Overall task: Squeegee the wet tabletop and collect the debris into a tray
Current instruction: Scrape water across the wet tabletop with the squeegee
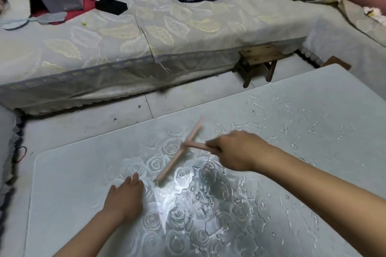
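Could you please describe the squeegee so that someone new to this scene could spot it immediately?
Find the wet, rose-patterned tabletop in the lower half of the view. Near its middle the right hand grips the squeegee by its handle. It is the only pink thing there: T-shaped, with a long thin blade slanting across the water.

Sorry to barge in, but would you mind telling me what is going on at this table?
A person is squeegeeing a wet tabletop. Their right hand grips the handle of a pink squeegee, whose blade lies slantwise over the rose-patterned surface and is blurred. The left hand rests flat on the table beside the blade's near end. Water lies pooled and beaded to the right of the blade, while the left part looks drier. No tray is in view.
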